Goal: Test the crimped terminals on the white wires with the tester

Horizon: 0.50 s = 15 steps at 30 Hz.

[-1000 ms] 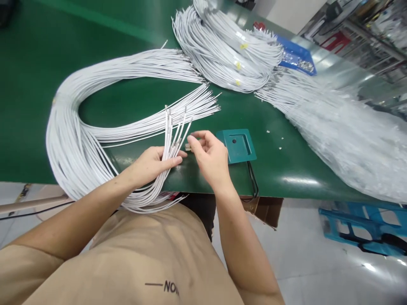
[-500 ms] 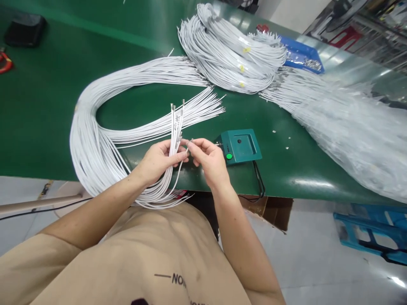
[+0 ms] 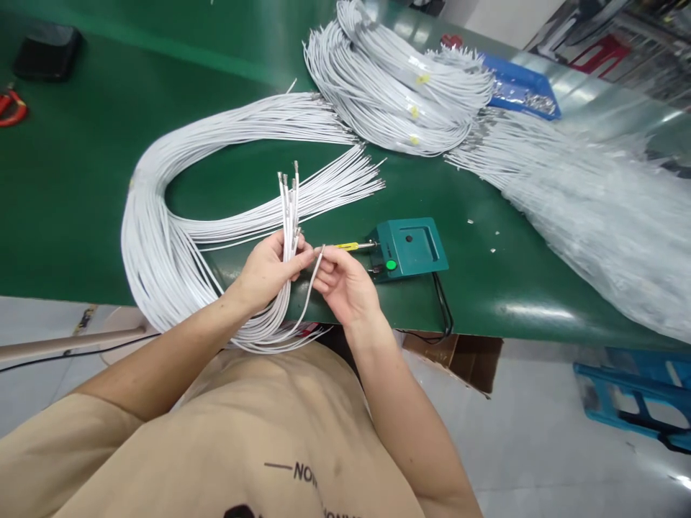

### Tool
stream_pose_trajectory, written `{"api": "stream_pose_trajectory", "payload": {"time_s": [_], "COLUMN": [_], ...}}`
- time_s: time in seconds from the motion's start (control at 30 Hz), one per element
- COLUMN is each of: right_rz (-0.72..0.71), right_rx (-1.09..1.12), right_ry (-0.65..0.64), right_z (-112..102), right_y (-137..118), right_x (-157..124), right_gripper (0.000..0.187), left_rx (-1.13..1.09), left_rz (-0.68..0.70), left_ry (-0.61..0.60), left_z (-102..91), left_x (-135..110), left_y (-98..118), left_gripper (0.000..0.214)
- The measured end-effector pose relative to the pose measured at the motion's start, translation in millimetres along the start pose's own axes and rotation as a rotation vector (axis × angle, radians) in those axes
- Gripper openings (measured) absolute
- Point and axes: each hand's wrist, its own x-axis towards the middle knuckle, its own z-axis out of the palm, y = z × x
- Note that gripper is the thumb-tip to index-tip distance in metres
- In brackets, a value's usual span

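Note:
My left hand [image 3: 268,272] is closed around a bundle of thin white wires [image 3: 290,208], whose metal-tipped ends stand up above the fingers. The wires loop down over the table edge in front of my body. Beside it, my right hand [image 3: 345,284] has its palm turned toward me and its fingers bent at the end of a single white wire [image 3: 312,284]. My left thumb reaches close to that end. Just beyond the right fingertips, a yellow rod [image 3: 347,247] meets a small green device [image 3: 413,248] with a lit green button.
A large curved bundle of white wires [image 3: 145,216] lies on the green table [image 3: 70,187]. Coiled wires [image 3: 399,86], a blue tray [image 3: 521,86] of small metal parts and a plastic-wrapped bundle [image 3: 594,208] lie at right. Red-handled pliers [image 3: 14,108] and a black box [image 3: 47,52] are far left.
My right hand has rolled so its palm shows, and the yellow rod behind it has come into view. My left hand and the upright wire ends have shifted slightly left.

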Motion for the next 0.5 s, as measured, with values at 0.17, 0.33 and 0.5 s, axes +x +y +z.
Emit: {"api": "stream_pose_trajectory", "payload": {"time_s": [0.17,0.33,0.5], "right_rz": [-0.132,-0.184,-0.264], "right_rx": [-0.039,-0.178,-0.354], "right_ry": [0.151,0.245,0.266], "right_z": [3.3,3.9,2.8], "right_y": [4.6,8.3,8.8], "right_x": [0.1,-0.3,-0.7], "right_gripper": [0.011,0.017,0.018], "left_rx": [0.102,0.159,0.163], "left_rz": [-0.005,-0.028,-0.026], "left_ry": [-0.032,0.008,0.039], "left_z": [1.2,4.5,3.7], "left_x": [-2.9,-1.4,0.8], "left_y": [6.7,7.9,2.8], "left_gripper": [0.033,0.035,0.035]}}
